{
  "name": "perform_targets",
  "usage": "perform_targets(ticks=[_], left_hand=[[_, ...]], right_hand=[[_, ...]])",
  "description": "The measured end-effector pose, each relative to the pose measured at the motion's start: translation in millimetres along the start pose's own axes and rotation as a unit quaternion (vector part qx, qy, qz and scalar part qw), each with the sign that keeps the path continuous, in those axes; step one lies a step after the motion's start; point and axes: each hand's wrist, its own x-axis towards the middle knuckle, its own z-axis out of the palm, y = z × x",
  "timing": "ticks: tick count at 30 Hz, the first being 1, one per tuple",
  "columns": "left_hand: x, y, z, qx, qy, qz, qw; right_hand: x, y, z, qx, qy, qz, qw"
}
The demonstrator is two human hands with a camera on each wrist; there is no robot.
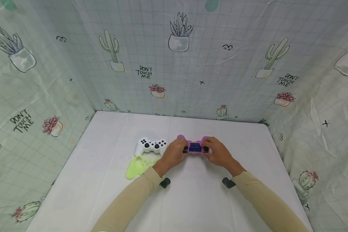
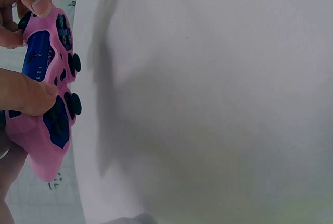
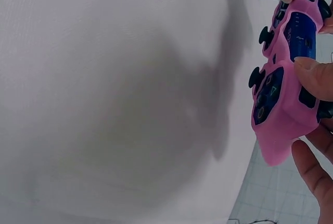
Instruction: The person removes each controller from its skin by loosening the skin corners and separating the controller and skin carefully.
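Between left grip (image 1: 174,151) and right grip (image 1: 219,152), blue controller (image 1: 195,147)

We see a white game controller (image 1: 152,144) and a green cover (image 1: 138,167) near each other on a white table (image 1: 195,203), backed by a cactus-printed curtain (image 1: 191,96).
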Motion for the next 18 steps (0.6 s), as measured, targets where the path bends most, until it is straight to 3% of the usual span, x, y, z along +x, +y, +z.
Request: perform_targets(ticks=[6,12,18], left_hand=[[-3.5,-1.9,6.9,0.0,-0.008,-0.002,1.0],[-5.3,-3.2,10.2,0.002,0.003,0.004,1.0],[-5.3,-4.0,12.1,-0.007,-0.012,-0.004,0.9999]], right_hand=[[-3,1,5,-0.004,-0.041,0.03,0.999],[-3,1,6,0.003,-0.039,0.022,0.999],[0,0,4,0.008,-0.055,0.025,0.998]])
